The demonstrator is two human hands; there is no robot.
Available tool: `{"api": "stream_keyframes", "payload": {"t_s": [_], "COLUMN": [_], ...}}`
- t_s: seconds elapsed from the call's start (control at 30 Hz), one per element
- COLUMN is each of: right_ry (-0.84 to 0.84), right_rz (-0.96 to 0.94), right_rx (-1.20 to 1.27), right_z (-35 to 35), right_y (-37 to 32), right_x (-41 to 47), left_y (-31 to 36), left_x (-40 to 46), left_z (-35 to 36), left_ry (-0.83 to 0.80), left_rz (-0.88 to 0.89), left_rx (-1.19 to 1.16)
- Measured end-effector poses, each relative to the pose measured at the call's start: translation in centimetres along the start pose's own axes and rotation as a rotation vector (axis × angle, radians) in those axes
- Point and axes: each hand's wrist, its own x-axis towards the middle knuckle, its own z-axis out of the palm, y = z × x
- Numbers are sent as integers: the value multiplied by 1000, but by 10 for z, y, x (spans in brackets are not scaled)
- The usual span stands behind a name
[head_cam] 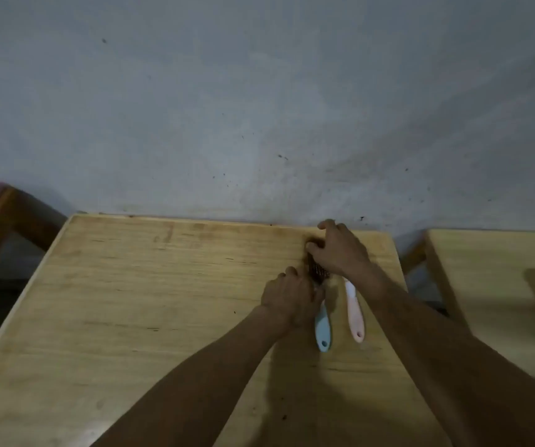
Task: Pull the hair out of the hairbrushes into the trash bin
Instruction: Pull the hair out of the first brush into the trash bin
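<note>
- Hairbrushes lie side by side near the far right part of the wooden table (130,317), handles pointing back toward me, so both stay within reach of either hand.
- My left hand (290,301) is curled round the neck of the blue-handled brush (322,330), pinning it flat to the table. I judge that grip is there so the brush does not lift or slide when the hair is tugged.
- My right hand (340,250) reaches over the head of that brush, fingers bent down onto the dark clump of hair (316,269) caught in the bristles. It looks like a pinch on the hair, though the fingertips are hidden under the hand, so I cannot be sure how much is caught.
- The pink-handled brush (355,312) rests just beside the blue one, untouched, its head hidden under my right wrist. It waits its turn, I would say.
- Trash bin: I cannot see it anywhere in this view, so the hair will have to be carried off the table to wherever it stands.
- A second table (502,285) stands apart on the right, and the bare wall (259,91) runs behind both.
- My guess is the task is early: hair is packed in the blue brush, none visibly pulled free.
</note>
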Motion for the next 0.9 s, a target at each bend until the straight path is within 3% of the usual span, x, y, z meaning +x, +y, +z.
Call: {"api": "stream_keyframes", "payload": {"t_s": [0.27, 0.6, 0.9], "right_ry": [53, 236, 329], "right_rz": [8, -9, -96], "right_rx": [-105, 72, 341], "right_z": [33, 49, 62], "right_y": [11, 8, -34], "right_x": [27, 21, -39], "left_y": [-11, -26, -71], "left_x": [32, 27, -43], "left_z": [47, 53, 28], "left_ry": [153, 296, 284], "left_rz": [-31, 14, -26], "left_rx": [-78, -177, -737]}}
